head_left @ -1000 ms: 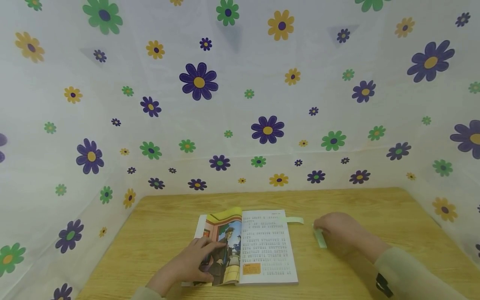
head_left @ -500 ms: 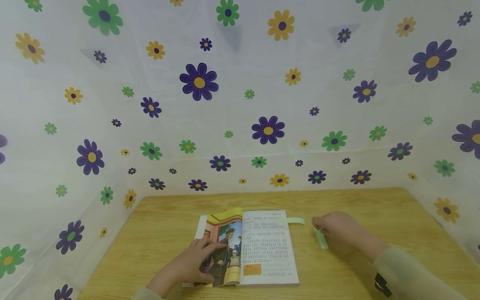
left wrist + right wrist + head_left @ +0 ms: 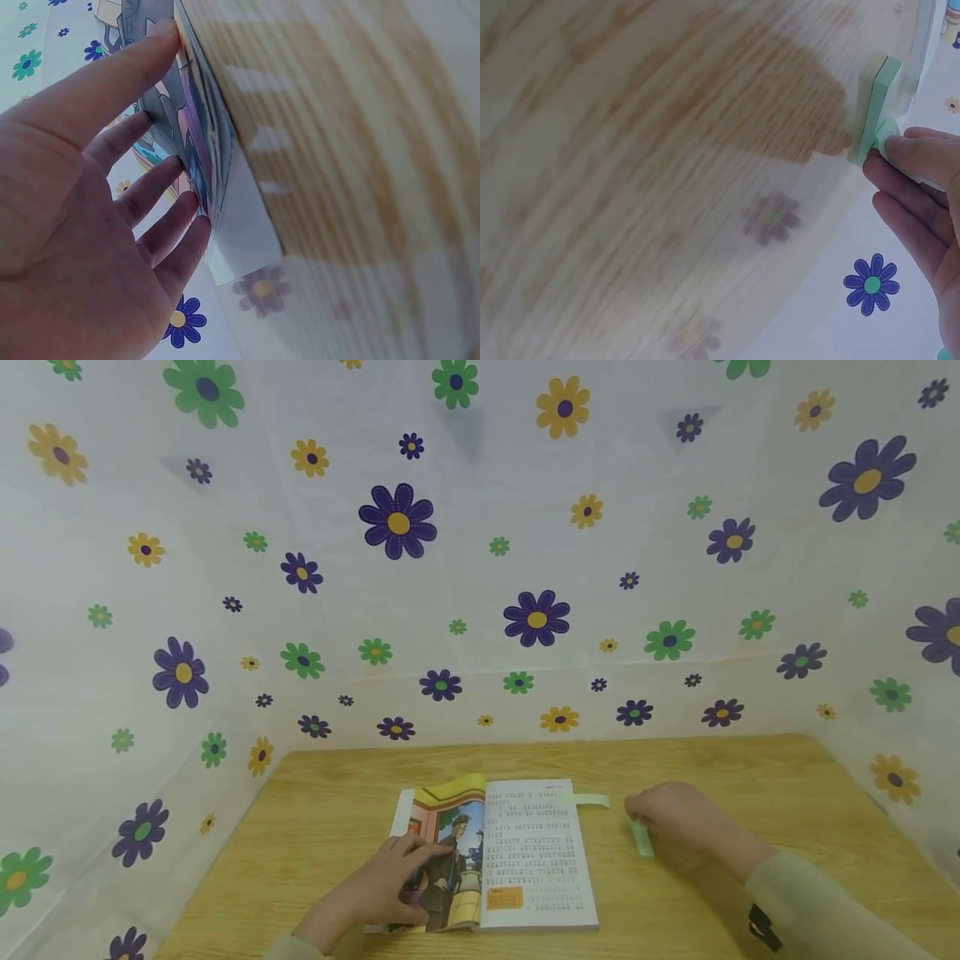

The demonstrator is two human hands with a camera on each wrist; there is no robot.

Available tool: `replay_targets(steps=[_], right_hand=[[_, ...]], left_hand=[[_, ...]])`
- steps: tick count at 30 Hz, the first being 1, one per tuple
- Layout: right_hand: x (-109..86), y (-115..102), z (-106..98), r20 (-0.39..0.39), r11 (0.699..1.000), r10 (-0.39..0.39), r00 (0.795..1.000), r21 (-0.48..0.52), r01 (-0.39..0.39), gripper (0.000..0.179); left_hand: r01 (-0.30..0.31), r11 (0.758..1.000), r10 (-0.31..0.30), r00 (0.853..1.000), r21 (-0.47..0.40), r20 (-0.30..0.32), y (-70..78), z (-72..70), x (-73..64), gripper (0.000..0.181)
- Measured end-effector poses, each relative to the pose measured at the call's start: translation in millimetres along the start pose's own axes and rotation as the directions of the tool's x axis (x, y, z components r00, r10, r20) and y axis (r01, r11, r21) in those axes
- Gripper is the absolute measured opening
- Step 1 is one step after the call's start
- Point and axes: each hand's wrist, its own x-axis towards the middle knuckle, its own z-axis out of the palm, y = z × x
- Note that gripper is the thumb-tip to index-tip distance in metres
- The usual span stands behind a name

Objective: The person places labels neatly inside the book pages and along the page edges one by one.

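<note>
An open book (image 3: pixel 532 868) lies on the table, a coloured picture on its left page and printed text on its right. My left hand (image 3: pixel 378 883) rests on the picture page with fingers spread; in the left wrist view its fingertips touch the slightly raised page (image 3: pixel 202 142). A pale green sticky strip (image 3: pixel 592 801) juts from the right page's outer edge. Right of the book, my right hand (image 3: pixel 678 820) is at a narrow green sticky-note pad (image 3: pixel 877 109). Between thumb and forefinger it pinches a pale green sheet (image 3: pixel 889 132) at the pad's end.
The wood-grain table (image 3: pixel 337 777) has a glossy top that mirrors the surroundings. A white flower-print sheet (image 3: pixel 465 577) surrounds its back and both sides. A black band (image 3: pixel 763 928) shows at the right sleeve.
</note>
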Motion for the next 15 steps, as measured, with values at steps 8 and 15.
replay_targets(steps=[8, 15], right_hand=[[-1.6, 10.2, 0.8, -0.003, 0.997, -0.076, 0.997, 0.031, 0.076, 0.014], [1.2, 3.8, -2.4, 0.045, 0.998, 0.017, 0.999, 0.062, -0.019, 0.023]], left_hand=[[-0.007, 1.000, 0.007, 1.000, -0.012, 0.000, -2.9, 0.7, 0.9, 0.084], [-0.016, 1.000, 0.016, 1.000, -0.013, 0.003, -4.1, 1.4, 0.9, 0.084]])
